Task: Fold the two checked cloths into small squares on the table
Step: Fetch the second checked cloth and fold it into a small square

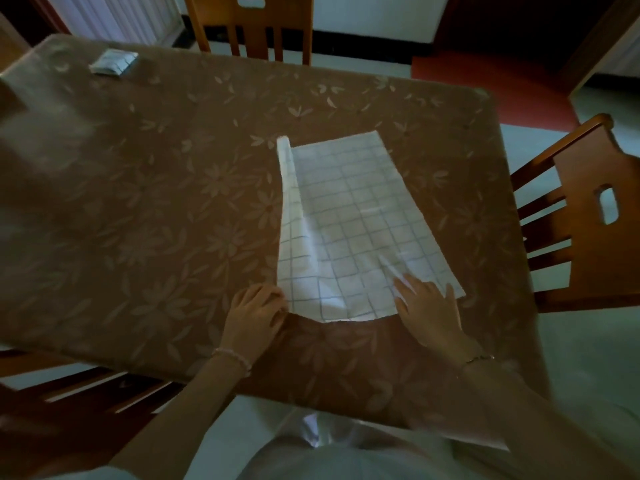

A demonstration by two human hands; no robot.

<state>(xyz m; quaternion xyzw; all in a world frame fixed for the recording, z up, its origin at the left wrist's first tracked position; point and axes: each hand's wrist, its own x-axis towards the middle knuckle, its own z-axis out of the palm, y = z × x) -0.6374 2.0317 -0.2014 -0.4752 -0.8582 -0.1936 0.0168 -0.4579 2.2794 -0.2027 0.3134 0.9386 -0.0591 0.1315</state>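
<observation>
Lying on the table [138, 202], the checked cloth [360, 223] stretched away from the left hand [254, 317], whose curled fingers pinched its near corner. The right hand [427, 306] pressed flat on the cloth beside that grip. The small folded cloth [113, 62] sat well beyond, far left.

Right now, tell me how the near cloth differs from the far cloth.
The near cloth lies mostly spread, left edge curled up; the far cloth is folded into a small packet. The left hand grips the near cloth and the right hand presses it; the far cloth lies untouched. Both are pale, on the table.
</observation>
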